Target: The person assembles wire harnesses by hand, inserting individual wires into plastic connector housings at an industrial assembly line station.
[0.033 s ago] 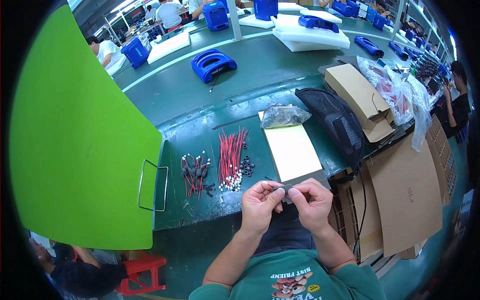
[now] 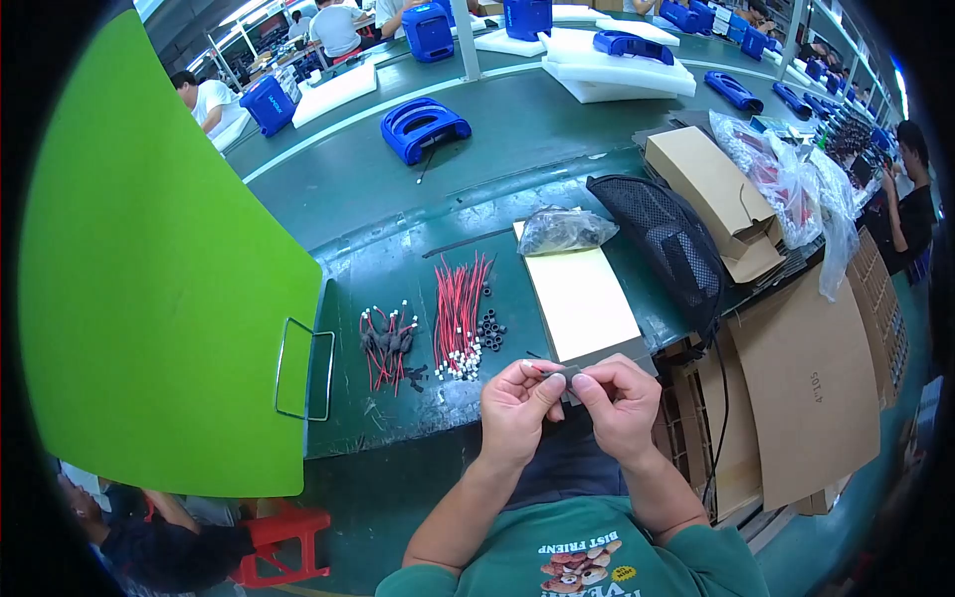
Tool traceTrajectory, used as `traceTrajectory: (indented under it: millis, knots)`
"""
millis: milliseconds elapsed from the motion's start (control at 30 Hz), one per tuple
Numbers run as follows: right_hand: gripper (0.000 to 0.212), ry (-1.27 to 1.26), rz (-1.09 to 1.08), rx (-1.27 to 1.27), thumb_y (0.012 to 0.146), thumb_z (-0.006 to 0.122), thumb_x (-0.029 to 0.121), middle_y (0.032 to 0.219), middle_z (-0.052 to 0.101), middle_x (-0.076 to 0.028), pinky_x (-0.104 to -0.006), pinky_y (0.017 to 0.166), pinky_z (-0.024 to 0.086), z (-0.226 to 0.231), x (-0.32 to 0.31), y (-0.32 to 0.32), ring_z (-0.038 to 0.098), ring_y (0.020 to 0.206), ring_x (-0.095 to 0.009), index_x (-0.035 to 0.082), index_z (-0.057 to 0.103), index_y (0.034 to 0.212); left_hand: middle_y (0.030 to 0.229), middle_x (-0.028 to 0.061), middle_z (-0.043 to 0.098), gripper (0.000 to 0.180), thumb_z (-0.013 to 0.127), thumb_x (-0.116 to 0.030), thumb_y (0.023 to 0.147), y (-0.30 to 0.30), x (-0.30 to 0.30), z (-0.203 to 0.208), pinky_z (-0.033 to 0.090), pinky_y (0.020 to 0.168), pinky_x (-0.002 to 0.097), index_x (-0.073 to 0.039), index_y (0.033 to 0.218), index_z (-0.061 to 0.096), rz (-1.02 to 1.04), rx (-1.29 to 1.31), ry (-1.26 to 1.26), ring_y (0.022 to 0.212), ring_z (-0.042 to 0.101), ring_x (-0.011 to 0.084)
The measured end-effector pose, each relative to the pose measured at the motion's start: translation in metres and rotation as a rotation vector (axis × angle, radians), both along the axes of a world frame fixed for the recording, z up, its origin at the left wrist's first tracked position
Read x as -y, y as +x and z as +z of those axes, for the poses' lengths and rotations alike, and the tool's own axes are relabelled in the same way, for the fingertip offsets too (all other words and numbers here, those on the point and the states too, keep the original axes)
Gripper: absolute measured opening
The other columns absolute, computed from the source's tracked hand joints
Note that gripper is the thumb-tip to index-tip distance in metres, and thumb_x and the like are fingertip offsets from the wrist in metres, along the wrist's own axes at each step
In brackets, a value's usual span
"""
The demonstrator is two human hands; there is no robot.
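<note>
At the table's near edge, my left hand (image 2: 512, 416) and my right hand (image 2: 627, 410) meet, each with thumb and fingers closed in a pinch. Between them is a small dark grey strip (image 2: 571, 373), largely covered by the fingertips. A thin dark end sticks out by the left fingers; what it belongs to is too small to tell. Left of my hands lies a row of red wires (image 2: 460, 313) with white connectors, several black rings (image 2: 491, 330) beside it. Farther left is a pile of red wires wrapped in dark grey material (image 2: 388, 343).
A pale yellow sheet (image 2: 587, 303) bears a clear bag of dark parts (image 2: 567, 231). Right of it are a black mesh bag (image 2: 671, 244) and a cardboard box (image 2: 701, 184). A green panel (image 2: 169, 279) with a wire handle (image 2: 330, 373) stands left. Beyond lies a blue casing (image 2: 423, 129).
</note>
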State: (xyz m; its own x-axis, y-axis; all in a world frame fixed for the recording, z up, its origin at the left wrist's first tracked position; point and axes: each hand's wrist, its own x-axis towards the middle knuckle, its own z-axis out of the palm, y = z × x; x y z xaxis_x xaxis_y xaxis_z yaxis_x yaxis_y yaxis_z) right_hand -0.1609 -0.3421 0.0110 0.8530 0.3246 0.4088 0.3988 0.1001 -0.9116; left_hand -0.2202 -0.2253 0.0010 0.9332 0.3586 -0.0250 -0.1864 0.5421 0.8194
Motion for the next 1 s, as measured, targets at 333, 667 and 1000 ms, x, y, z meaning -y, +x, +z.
traceTrajectory:
  millis: [333, 667, 1000]
  knots:
    - [0.005, -0.008, 0.028, -0.018, 0.076, 0.063, 0.0, 0.071, 0.059, -0.006, -0.0192, 0.051, 0.044, 0.004, -0.005, -0.001, 0.057, 0.059, -0.009, -0.002, 0.063, 0.08, 0.082, 0.0061, 0.061, 0.017, 0.053, -0.008, 0.087, 0.002, 0.012, 0.005, 0.05, 0.061, 0.0211, 0.003, 0.098, 0.057, 0.121, 0.025, 0.166, 0.067, 0.058, 0.0089]
    - [0.008, 0.012, 0.047, -0.004, 0.077, 0.061, 0.0, 0.073, 0.06, -0.007, -0.0198, 0.052, 0.044, 0.002, -0.007, 0.001, 0.057, 0.059, -0.009, -0.002, 0.064, 0.084, 0.082, 0.011, 0.063, 0.013, 0.056, -0.003, 0.084, 0.001, 0.0, -0.006, 0.052, 0.062, 0.0231, 0.006, 0.093, 0.057, 0.061, 0.055, -0.043, 0.065, 0.061, 0.0124]
    - [0.017, 0.049, 0.113, -0.094, 0.078, 0.06, 0.002, 0.076, 0.06, -0.008, -0.0205, 0.051, 0.042, -0.007, -0.011, -0.002, 0.054, 0.058, -0.009, -0.001, 0.063, 0.095, 0.076, 0.0083, 0.062, 0.007, 0.059, -0.002, 0.081, 0.005, 0.002, -0.004, 0.049, 0.054, 0.0202, 0.003, 0.085, 0.057, 0.133, 0.043, -0.123, 0.057, 0.058, 0.0099]
